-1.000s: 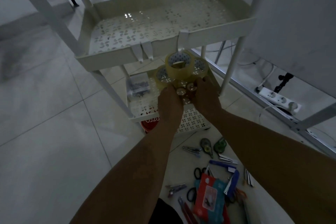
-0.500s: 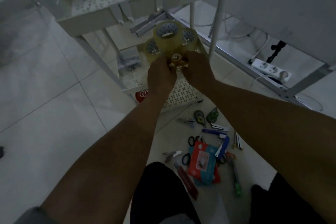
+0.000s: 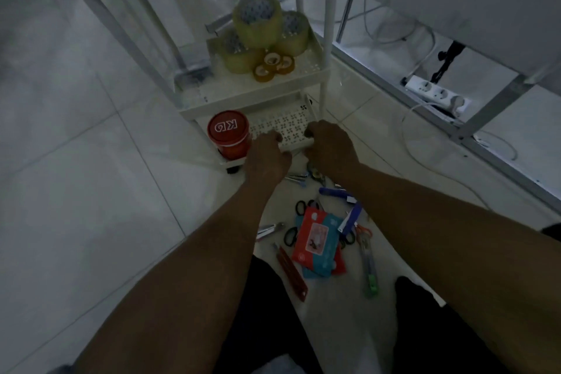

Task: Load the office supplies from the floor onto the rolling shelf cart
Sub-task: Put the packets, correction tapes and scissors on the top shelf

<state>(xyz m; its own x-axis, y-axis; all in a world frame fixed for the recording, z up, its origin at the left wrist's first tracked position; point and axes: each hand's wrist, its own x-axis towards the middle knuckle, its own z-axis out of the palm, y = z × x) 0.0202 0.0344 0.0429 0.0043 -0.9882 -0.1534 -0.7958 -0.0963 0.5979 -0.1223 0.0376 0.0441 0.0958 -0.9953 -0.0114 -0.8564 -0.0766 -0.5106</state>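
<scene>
The white rolling cart (image 3: 252, 94) stands ahead of me. Its middle shelf carries three big yellowish tape rolls (image 3: 258, 23), three small tape rolls (image 3: 273, 65) in front of them and a clear box of clips (image 3: 192, 76). A red-lidded jar (image 3: 229, 132) sits on the bottom shelf. My left hand (image 3: 267, 159) and my right hand (image 3: 331, 147) hover at the bottom shelf's front rim, fingers loosely curled, nothing seen in them. On the floor below lie a red-and-teal packet (image 3: 318, 240), scissors (image 3: 303, 206), a green-ended cutter (image 3: 371, 267), a red cutter (image 3: 293, 273) and a blue tool (image 3: 352, 217).
A white power strip (image 3: 437, 94) with cables (image 3: 425, 158) lies on the floor at the right, under a white desk whose metal frame (image 3: 485, 118) runs diagonally. My dark-trousered legs (image 3: 267, 313) flank the floor items. Pale tiles stretch to the left.
Both hands let go of the small tape rolls on the middle shelf and dropped to the bottom shelf's front rim. The view tilted down, so the cart's top shelf left the frame.
</scene>
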